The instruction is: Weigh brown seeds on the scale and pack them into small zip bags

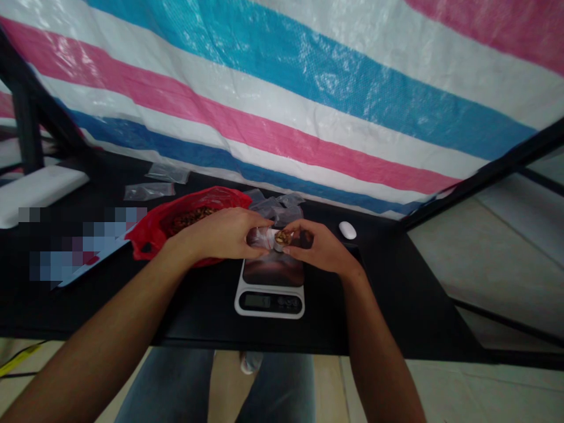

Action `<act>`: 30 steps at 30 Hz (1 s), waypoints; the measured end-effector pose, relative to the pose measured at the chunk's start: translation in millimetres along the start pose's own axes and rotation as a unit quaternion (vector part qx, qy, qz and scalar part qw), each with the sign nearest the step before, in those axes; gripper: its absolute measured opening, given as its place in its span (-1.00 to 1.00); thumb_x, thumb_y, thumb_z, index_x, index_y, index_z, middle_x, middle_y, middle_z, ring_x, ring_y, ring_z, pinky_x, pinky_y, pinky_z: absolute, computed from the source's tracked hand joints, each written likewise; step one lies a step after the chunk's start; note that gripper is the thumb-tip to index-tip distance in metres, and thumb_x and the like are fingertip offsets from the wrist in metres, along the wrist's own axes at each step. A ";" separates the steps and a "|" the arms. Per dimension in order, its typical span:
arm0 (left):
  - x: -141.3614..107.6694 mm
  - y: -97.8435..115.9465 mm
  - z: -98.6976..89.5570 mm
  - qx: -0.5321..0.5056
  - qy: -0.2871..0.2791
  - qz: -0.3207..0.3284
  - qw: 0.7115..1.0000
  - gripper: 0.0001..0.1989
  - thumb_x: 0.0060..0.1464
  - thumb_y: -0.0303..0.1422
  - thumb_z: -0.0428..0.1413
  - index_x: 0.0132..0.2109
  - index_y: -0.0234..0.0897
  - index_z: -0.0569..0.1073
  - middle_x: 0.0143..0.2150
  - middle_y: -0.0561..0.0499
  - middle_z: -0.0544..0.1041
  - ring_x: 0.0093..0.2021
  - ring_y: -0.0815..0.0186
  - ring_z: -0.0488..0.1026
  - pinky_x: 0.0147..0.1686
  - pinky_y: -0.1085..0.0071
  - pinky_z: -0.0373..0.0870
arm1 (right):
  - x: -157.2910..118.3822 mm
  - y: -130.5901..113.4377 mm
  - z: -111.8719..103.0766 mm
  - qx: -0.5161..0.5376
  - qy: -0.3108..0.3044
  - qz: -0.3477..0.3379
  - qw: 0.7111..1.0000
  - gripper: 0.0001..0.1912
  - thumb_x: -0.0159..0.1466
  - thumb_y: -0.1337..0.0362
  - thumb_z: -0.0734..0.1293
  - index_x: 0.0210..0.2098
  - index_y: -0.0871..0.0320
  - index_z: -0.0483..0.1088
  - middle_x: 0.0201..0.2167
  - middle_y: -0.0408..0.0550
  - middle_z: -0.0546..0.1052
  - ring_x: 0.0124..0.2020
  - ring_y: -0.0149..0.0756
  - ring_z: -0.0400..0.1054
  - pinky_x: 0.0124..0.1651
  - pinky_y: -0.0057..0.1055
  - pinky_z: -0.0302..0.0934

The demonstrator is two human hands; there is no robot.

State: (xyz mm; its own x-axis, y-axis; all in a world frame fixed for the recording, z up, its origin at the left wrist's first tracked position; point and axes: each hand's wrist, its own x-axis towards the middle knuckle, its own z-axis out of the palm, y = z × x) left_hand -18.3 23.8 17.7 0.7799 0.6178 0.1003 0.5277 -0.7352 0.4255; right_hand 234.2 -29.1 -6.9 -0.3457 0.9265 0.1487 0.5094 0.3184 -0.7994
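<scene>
Over a kitchen scale (273, 276), my two hands meet. My left hand (233, 232) is closed on a small clear plastic bag (261, 238), its mouth turned to the right. My right hand (324, 249) grips a small round cup (278, 247), tilted against the bag's mouth, with brown dried pieces (284, 237) in it. What the pieces are is too small to tell. Beside my left wrist sits an open red plastic bag (150, 226) holding a heap of similar brown pieces (194, 218). The reading on the scale's display is not legible.
Several clear bags (288, 208) lie behind the scale, and others (150, 191) at the back left. A white computer mouse (348, 230) is on the right of the black table (198, 320). Striped sheeting (286, 135) hangs behind. A white object (39, 191) stands left.
</scene>
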 end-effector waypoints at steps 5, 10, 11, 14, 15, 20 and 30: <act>1.3 3.5 -0.3 -0.011 -0.011 0.031 0.999 -0.73 0.15 -0.17 0.21 -0.10 -0.23 0.61 -0.26 -0.03 0.63 -0.28 0.19 0.54 -0.32 0.38 0.24 | -0.6 -7.3 -0.6 -0.049 0.022 -0.046 0.997 -0.73 0.21 0.28 0.50 -0.08 0.13 0.56 -0.13 -0.02 0.65 -0.14 -0.21 0.50 -0.04 -0.27 0.35; 0.9 1.6 1.5 -0.025 -0.009 0.044 0.999 -0.78 0.15 -0.21 0.20 -0.13 -0.21 0.60 -0.25 -0.02 0.63 -0.28 0.21 0.54 -0.30 0.40 0.26 | -1.6 -12.6 2.1 -0.089 0.021 -0.074 0.993 -0.76 0.24 0.34 0.47 -0.09 0.11 0.55 -0.13 -0.03 0.64 -0.11 -0.20 0.50 -0.01 -0.25 0.36; 0.8 1.1 2.1 -0.026 -0.007 0.047 0.999 -0.79 0.14 -0.22 0.20 -0.13 -0.21 0.60 -0.25 -0.02 0.63 -0.29 0.21 0.54 -0.30 0.40 0.26 | -1.9 -12.8 3.2 -0.089 0.020 -0.073 0.993 -0.76 0.24 0.35 0.46 -0.08 0.10 0.54 -0.12 -0.03 0.63 -0.11 -0.20 0.50 -0.03 -0.26 0.37; 1.0 0.1 3.8 -0.029 -0.006 0.050 0.998 -0.81 0.12 -0.24 0.21 -0.16 -0.22 0.59 -0.28 -0.01 0.61 -0.30 0.22 0.53 -0.32 0.40 0.25 | -2.5 -11.9 6.8 -0.070 0.017 -0.072 0.995 -0.73 0.25 0.37 0.44 -0.05 0.08 0.53 -0.07 -0.01 0.60 -0.09 -0.21 0.50 -0.10 -0.31 0.40; 1.0 0.2 4.2 -0.029 -0.006 0.049 0.998 -0.81 0.12 -0.25 0.21 -0.17 -0.23 0.59 -0.29 -0.01 0.61 -0.31 0.22 0.53 -0.32 0.40 0.24 | -2.6 -11.5 7.9 -0.064 0.016 -0.073 0.995 -0.73 0.25 0.37 0.43 -0.04 0.08 0.53 -0.05 -0.01 0.59 -0.08 -0.22 0.50 -0.12 -0.32 0.40; 0.7 4.1 3.7 -0.028 -0.011 0.040 0.999 -0.85 0.12 -0.27 0.18 -0.21 -0.22 0.57 -0.33 0.02 0.58 -0.34 0.24 0.52 -0.35 0.41 0.22 | -2.4 -11.3 10.3 -0.077 0.016 -0.055 0.995 -0.72 0.26 0.33 0.46 -0.03 0.09 0.51 -0.09 -0.04 0.60 -0.17 -0.27 0.49 -0.19 -0.36 0.37; 0.8 5.2 3.8 -0.022 -0.006 0.037 0.999 -0.79 0.12 -0.25 0.19 -0.14 -0.22 0.60 -0.27 -0.03 0.61 -0.28 0.20 0.55 -0.32 0.40 0.30 | -0.7 -17.4 9.7 -0.083 0.024 -0.106 0.991 -0.82 0.33 0.25 0.47 -0.07 0.04 0.57 -0.10 -0.03 0.60 -0.08 -0.19 0.50 0.01 -0.24 0.38</act>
State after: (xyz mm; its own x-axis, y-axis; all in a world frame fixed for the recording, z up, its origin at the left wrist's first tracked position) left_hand -13.6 19.4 16.6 0.8204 0.5583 0.1233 0.4529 -0.7661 0.4560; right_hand 218.0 -37.3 1.3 -0.4225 0.8424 0.3344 0.5537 0.5320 -0.6406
